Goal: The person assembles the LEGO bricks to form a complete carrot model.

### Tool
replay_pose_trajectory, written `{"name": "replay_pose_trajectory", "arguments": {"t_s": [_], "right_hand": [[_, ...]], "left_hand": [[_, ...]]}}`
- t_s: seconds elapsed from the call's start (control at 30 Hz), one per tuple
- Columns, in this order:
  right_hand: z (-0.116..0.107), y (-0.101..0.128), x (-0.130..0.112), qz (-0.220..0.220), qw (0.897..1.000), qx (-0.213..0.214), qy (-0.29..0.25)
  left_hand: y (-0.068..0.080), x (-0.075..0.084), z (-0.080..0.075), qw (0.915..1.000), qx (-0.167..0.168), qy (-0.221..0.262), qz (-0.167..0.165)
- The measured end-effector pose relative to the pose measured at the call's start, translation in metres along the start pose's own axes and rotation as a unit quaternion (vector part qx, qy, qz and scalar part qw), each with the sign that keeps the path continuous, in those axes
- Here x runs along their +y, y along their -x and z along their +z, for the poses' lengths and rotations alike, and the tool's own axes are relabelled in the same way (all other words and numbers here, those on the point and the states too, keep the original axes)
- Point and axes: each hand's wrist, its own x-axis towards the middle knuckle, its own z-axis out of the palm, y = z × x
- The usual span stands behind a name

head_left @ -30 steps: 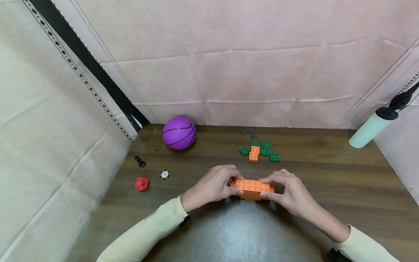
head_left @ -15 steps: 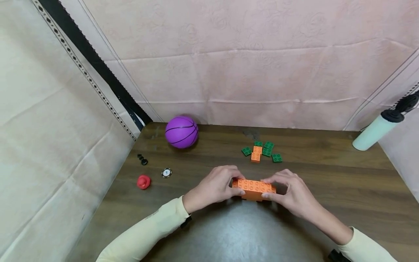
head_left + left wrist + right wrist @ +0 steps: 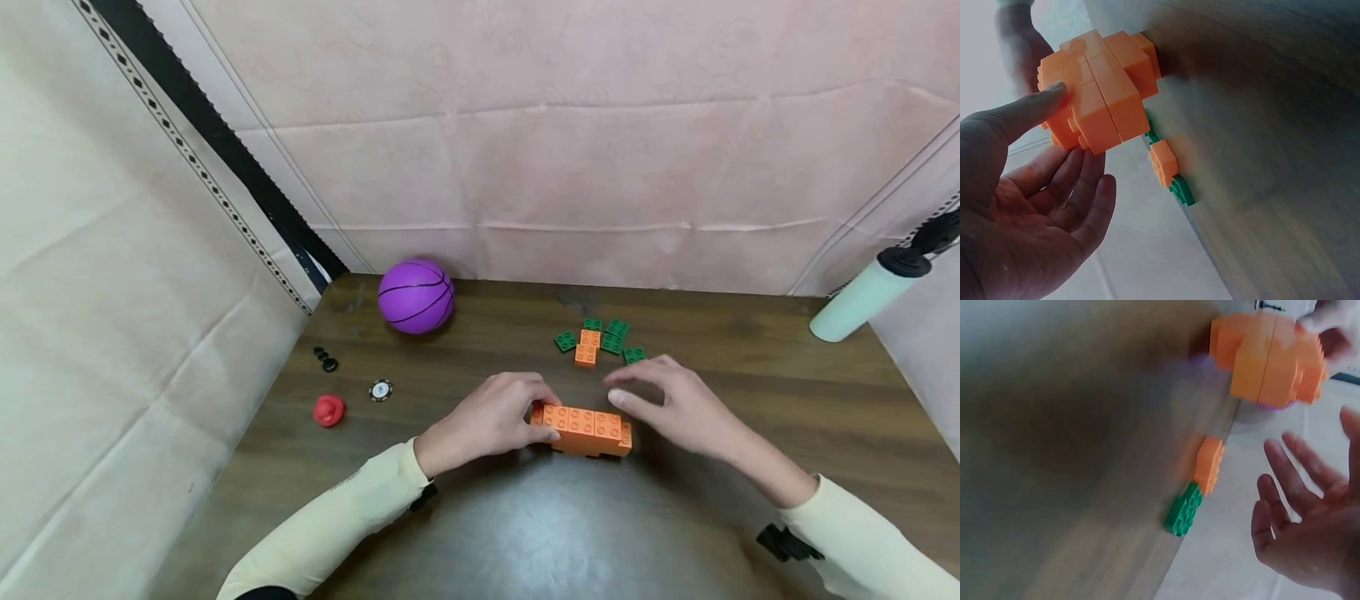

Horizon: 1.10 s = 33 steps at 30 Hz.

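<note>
My left hand (image 3: 486,423) grips the left end of a block built from orange toy bricks (image 3: 583,432), its thumb on the near side. The left wrist view shows the thumb pressed to this stepped block (image 3: 1107,94), its layers joined together. My right hand (image 3: 686,410) is apart from the block, above and right of its free end, with thumb and fingers spread and nothing between them. Beyond the hands lie two loose orange bricks (image 3: 587,355) and several green bricks (image 3: 612,337); the rightmost green brick (image 3: 633,355) is just past the right fingertips.
On the wooden table (image 3: 465,517), a purple ball (image 3: 416,296) sits at the back left. Nearer are a poker chip (image 3: 380,390), a red round object (image 3: 328,410) and small black pieces (image 3: 326,360). A mint bottle (image 3: 862,298) stands at the back right, before the cloth wall (image 3: 562,167).
My right hand has let go of the orange block's right end and moved up and to the right, toward the green bricks. The left hand keeps its hold on the block.
</note>
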Motion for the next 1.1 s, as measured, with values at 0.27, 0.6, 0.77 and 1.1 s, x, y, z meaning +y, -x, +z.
{"name": "replay_pose_trajectory", "arguments": {"t_s": [0.27, 0.6, 0.77, 1.1], "right_hand": [[-0.004, -0.055, 0.025, 0.049, 0.999, 0.024, 0.005], [0.013, -0.082, 0.048, 0.048, 0.999, 0.013, -0.002], [0.023, -0.081, 0.054, 0.035, 0.999, 0.01, 0.013], [0.029, -0.085, 0.059, 0.005, 0.998, 0.026, 0.052]], "left_hand": [[-0.002, 0.0, -0.002, 1.0, 0.002, -0.002, -0.002], [-0.002, 0.0, 0.001, 1.0, 0.003, -0.003, 0.003], [-0.004, 0.002, 0.001, 1.0, -0.004, -0.002, 0.002], [-0.001, 0.0, 0.001, 1.0, 0.002, -0.004, 0.006]]}}
